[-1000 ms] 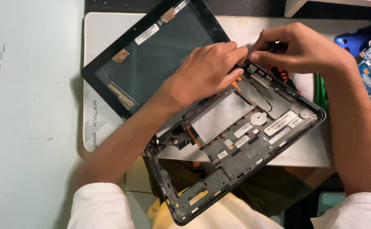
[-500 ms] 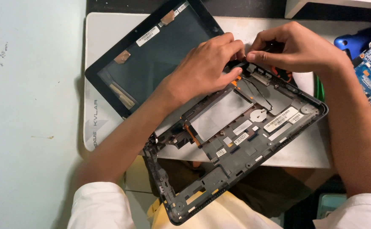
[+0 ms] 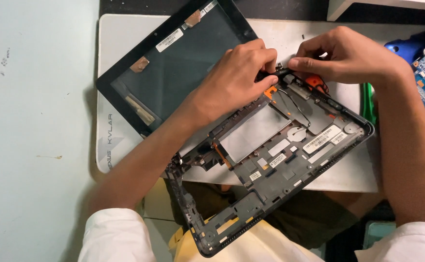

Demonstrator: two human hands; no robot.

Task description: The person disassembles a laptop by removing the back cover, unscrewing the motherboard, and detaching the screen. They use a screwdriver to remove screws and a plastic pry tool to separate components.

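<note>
Head view: two hands [image 3: 290, 73], one tablet shell [image 3: 280, 160].

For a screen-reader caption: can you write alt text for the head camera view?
Two bare hands, left hand and right hand, pinch a small black part at the top edge of an opened tablet shell. A detached black screen panel lies beside it on a white mat.

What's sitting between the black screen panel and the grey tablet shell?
In the head view, the left hand lies across the gap between the black screen panel and the grey tablet shell, over the white mat.
</note>
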